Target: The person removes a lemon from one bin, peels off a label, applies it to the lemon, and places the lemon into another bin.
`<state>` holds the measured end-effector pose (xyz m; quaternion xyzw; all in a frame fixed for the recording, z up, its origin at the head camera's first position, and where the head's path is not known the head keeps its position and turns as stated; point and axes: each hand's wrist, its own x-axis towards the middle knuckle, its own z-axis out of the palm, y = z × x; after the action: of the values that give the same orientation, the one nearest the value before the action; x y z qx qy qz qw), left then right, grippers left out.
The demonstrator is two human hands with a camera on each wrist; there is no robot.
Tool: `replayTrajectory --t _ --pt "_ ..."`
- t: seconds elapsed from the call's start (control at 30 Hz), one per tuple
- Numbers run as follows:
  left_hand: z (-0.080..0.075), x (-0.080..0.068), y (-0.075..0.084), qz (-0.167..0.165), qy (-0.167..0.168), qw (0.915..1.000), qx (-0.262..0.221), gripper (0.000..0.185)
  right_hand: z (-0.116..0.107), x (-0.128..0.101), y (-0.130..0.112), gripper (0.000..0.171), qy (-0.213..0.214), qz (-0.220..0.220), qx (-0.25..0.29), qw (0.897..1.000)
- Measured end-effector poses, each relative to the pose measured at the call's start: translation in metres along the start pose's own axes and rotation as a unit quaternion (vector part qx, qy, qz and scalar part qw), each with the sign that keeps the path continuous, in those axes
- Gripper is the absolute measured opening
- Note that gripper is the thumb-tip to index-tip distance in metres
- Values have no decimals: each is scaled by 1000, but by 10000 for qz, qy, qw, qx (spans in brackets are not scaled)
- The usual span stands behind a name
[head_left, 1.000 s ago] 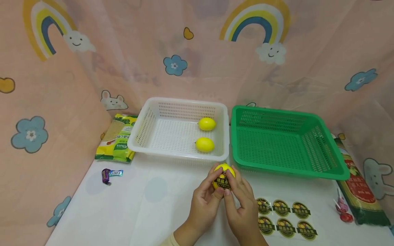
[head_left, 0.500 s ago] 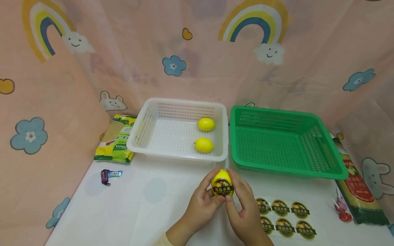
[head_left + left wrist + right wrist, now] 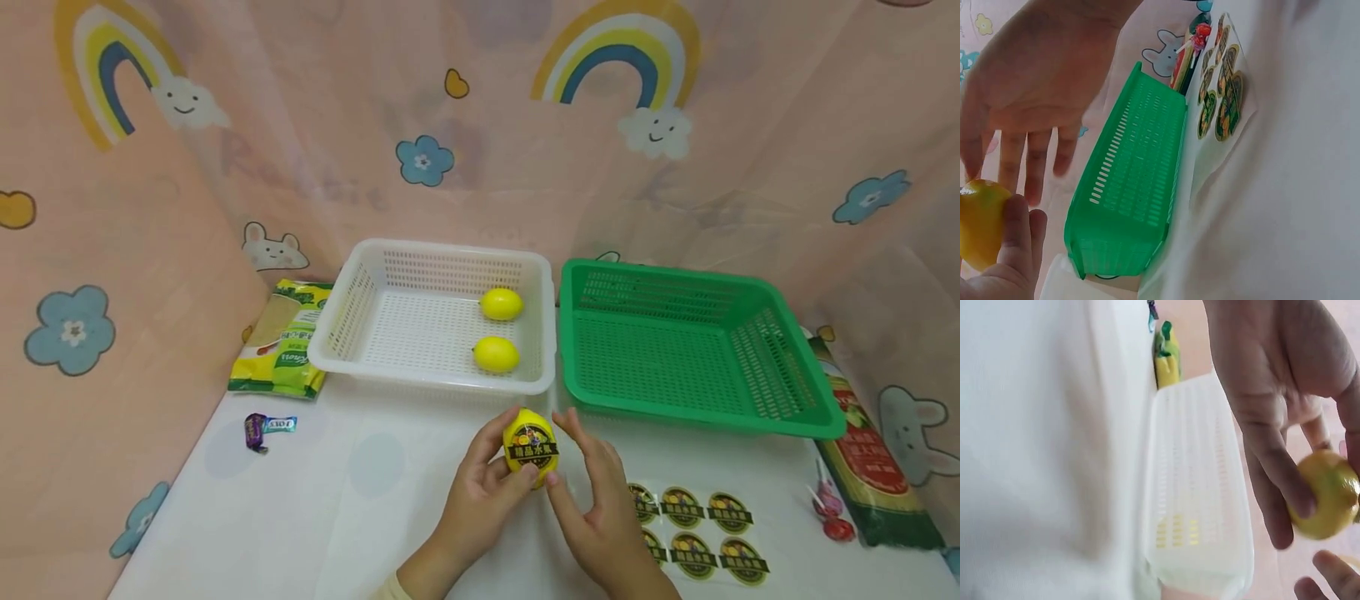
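My left hand [image 3: 487, 487] grips a yellow lemon [image 3: 530, 442] with a dark round sticker on its front, just above the white table in front of the baskets. My right hand [image 3: 592, 487] hovers beside it on the right with relaxed fingers spread apart from the lemon; its thumb tip lies close under the fruit. The left wrist view shows the lemon [image 3: 979, 222] in my left fingers [image 3: 1016, 244] and the right hand [image 3: 1035, 94] hanging over it with straight fingers. The right wrist view shows the left hand [image 3: 1272, 394] curled round the lemon [image 3: 1325, 503].
A white basket [image 3: 352, 308] holds two bare lemons [image 3: 501, 303] [image 3: 497, 354]. A green basket [image 3: 660, 293] stands to its right. A sticker sheet [image 3: 705, 529] lies front right. A green packet [image 3: 288, 337], a wrapped candy [image 3: 266, 427], a noodle pack [image 3: 870, 458] and a lollipop [image 3: 832, 517] lie around.
The right fingers have come off the lemon and spread. The left hand has carried the stickered lemon slightly left and turned it.
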<state>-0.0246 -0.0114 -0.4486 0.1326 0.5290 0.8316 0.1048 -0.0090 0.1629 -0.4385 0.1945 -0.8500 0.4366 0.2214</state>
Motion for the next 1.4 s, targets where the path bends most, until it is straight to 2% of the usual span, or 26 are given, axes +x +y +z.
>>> replayTrajectory --t 0.1,0.2,0.27,0.37,0.47,0.53,0.67,0.73,0.8,0.93,1.07,1.2,1.4 --pt "-2 0 0 -111 222 9997 70 64 -6 6 6 62 427 -265 -678 9964" --pt "-4 0 -1 -208 378 9990 109 62 -18 15 15 67 971 -379 -1297 9861" --pt "-6 -1 -1 -209 412 9989 97 61 -29 21 24 67 1243 -347 -1528 9798" --pt "-8 -2 -2 -162 432 9989 117 60 -52 28 39 61 1318 155 -1769 9752" --pt "-9 -3 -3 -132 449 9989 86 60 -79 32 55 61 1184 979 -1944 9688" --pt "-9 -3 -5 -133 469 9988 68 61 -96 33 65 62 1001 1698 -1926 9613" --pt "-9 -2 -6 -188 537 9984 25 62 -118 31 90 59 989 2566 -1821 9440" --pt "-9 -2 -6 -214 558 9982 8 62 -123 28 102 54 1050 2756 -1881 9368" --pt "-8 -1 -7 -246 552 9982 3 62 -124 25 110 45 1170 2766 -1960 9335" --pt "-6 5 -6 -270 479 9984 125 61 -121 22 117 29 1399 2534 -1994 9362" --pt "0 17 -3 -185 320 9986 375 55 -119 20 120 26 1629 2443 -1985 9351" --pt "9 38 1 -34 48 9991 424 49 -116 17 121 26 1764 2452 -1938 9334" --pt "38 90 11 7 -463 9987 228 48 -116 18 122 27 1730 2424 -1919 9351"
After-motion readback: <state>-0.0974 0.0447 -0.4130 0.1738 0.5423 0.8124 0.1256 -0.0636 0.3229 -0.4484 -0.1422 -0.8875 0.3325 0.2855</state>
